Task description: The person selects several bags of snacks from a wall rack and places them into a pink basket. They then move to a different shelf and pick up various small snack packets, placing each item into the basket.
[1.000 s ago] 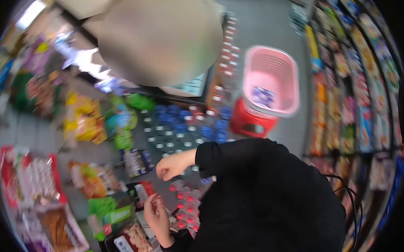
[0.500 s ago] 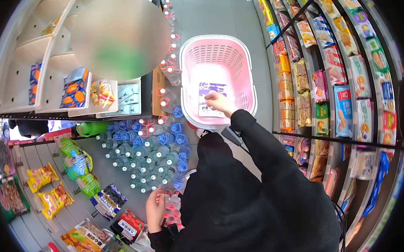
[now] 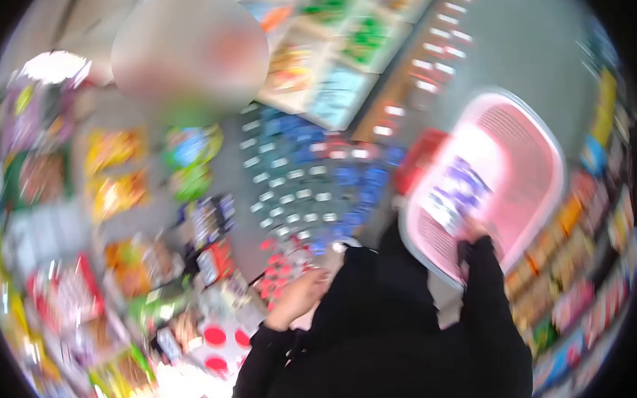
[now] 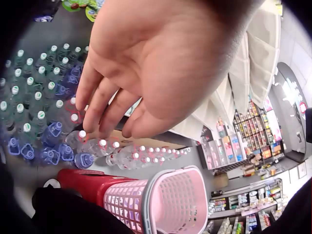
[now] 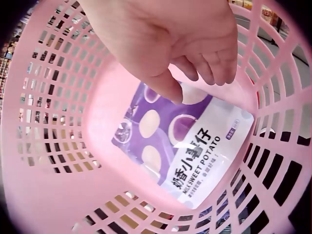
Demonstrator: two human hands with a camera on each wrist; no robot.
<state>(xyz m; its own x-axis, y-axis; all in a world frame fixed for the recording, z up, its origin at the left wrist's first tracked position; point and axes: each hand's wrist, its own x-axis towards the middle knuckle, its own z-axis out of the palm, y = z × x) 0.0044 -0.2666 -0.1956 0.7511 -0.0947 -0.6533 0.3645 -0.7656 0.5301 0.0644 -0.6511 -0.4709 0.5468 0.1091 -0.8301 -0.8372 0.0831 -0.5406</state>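
My right hand (image 5: 170, 36) is down inside a pink shopping basket (image 3: 517, 167), its fingers loosely bent and nothing between them. Below it, a purple and white bag of milk sweet potato snack (image 5: 195, 156) lies face up on the basket floor; the thumb overlaps the bag's edge in the right wrist view. My left hand (image 4: 151, 68) hangs empty with relaxed fingers, palm showing in the left wrist view. In the head view it is in front of my body, nearest to the red-capped bottles (image 3: 275, 262).
A red basket or container (image 4: 83, 185) sits against the pink basket. Rows of water bottles (image 4: 36, 102) cover the floor to the left. Hanging snack bags (image 3: 120, 195) line the left, bins of packets (image 3: 342, 93) the back, and packed shelves (image 3: 552, 266) the right.
The view has turned, shifting the basket to the right. My right hand has moved from beside the bottles into the basket over the snack bag. My left hand stays low, empty.
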